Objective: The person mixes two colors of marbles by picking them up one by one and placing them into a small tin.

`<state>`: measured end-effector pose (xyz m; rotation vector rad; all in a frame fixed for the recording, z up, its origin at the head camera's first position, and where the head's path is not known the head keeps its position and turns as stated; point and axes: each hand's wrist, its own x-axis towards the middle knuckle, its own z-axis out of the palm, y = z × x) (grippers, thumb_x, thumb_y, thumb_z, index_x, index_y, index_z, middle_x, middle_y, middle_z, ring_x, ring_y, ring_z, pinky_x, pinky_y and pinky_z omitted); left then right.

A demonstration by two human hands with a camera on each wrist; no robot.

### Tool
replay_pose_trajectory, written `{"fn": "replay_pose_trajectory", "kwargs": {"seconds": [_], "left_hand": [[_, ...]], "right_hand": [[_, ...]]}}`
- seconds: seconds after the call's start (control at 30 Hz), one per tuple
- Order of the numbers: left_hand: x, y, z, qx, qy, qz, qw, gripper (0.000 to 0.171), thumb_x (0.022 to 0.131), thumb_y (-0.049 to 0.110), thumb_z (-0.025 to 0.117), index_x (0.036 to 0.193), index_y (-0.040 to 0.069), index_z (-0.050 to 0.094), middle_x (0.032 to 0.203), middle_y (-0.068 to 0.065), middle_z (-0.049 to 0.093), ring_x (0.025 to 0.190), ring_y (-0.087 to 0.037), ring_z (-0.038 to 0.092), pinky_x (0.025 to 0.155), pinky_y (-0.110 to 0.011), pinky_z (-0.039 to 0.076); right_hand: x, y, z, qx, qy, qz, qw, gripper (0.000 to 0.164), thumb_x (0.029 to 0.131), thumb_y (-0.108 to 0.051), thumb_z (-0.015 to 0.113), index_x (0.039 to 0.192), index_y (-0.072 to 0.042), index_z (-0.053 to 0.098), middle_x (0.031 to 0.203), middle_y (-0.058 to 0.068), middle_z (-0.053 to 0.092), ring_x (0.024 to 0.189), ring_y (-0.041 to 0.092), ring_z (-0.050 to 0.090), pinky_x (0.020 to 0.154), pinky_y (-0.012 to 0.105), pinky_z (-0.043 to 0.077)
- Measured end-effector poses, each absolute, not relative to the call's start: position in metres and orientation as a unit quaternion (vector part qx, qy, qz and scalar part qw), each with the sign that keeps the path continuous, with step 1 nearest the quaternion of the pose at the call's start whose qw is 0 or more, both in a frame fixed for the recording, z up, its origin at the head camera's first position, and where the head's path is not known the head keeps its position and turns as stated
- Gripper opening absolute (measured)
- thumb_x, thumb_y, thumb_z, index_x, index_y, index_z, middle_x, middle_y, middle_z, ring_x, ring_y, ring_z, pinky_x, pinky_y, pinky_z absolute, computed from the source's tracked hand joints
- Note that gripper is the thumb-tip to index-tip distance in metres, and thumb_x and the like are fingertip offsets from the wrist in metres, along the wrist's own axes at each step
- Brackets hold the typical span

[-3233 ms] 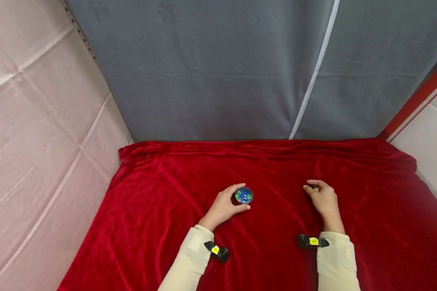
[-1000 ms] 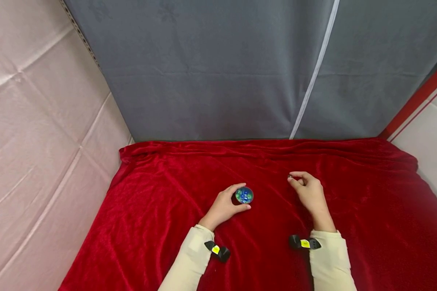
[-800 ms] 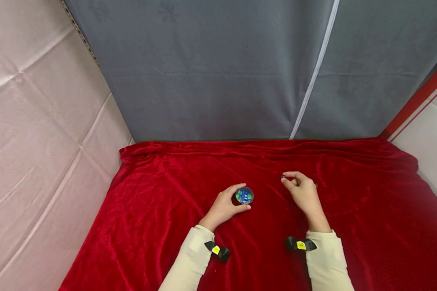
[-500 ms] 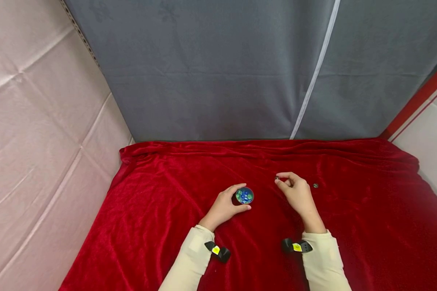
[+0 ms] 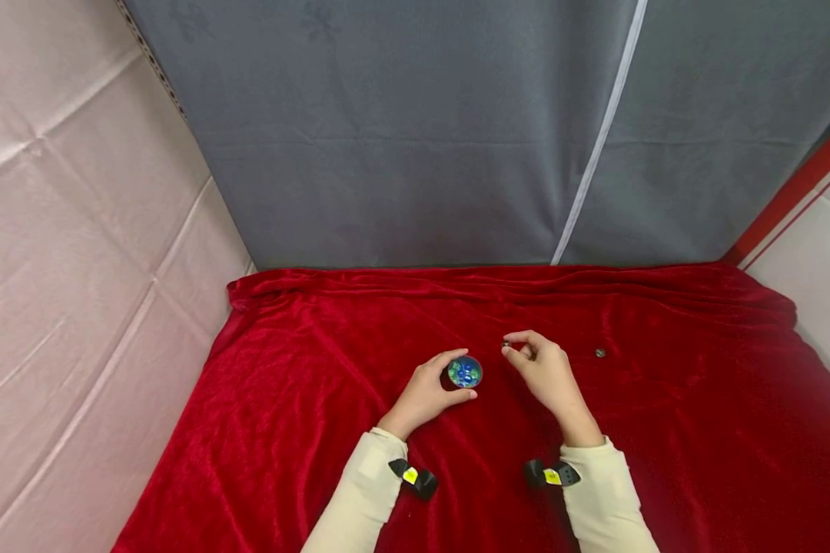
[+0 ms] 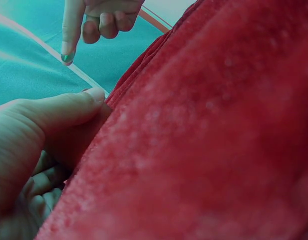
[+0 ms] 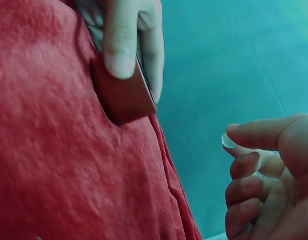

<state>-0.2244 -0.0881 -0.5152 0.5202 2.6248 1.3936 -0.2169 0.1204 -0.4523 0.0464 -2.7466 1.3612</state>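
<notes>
My left hand (image 5: 423,394) holds a small round cup, thumb on the near side and fingers on the far side. The cup's smooth reddish-brown wall (image 7: 125,95) shows in the right wrist view. Several blue and green marbles (image 5: 465,373) lie inside it. To the right of the cup and slightly farther back, my right hand (image 5: 549,378) pinches one small glassy marble (image 5: 506,344) between thumb and index finger. That marble looks greenish (image 6: 68,57) in the left wrist view, mostly covered by the fingertips. The cup itself is hidden behind the left hand there.
Another small marble (image 5: 600,352) lies on the red velvet cloth (image 5: 692,399), right of my right hand. The cloth has folds along its back edge. A grey curtain (image 5: 401,153) hangs behind, with a pale wall (image 5: 76,269) at the left.
My right hand has moved left toward the cup, carrying the pinched marble, which uncovers the other marble on the cloth. The left hand and cup have stayed in place.
</notes>
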Motion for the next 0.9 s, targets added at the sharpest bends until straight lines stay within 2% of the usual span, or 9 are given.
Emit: {"fn": "replay_pose_trajectory", "kwargs": {"seconds": [0.9], "left_hand": [[-0.223,-0.084,-0.509,0.183,0.862,0.469,0.057,0.067,0.082,0.034,0.077,0.14,0.018,0.049,0.139,-0.003,0.055,0.128,-0.021,0.053,0.108,-0.041,0.042]], "right_hand": [[-0.207,0.078,-0.46,0.05,-0.918,0.392,-0.034,0.021,0.089,-0.02,0.069,0.108,-0.01,0.069,0.065,0.0,0.05,0.053,0.011,0.042,0.048,0.023,0.035]]}}
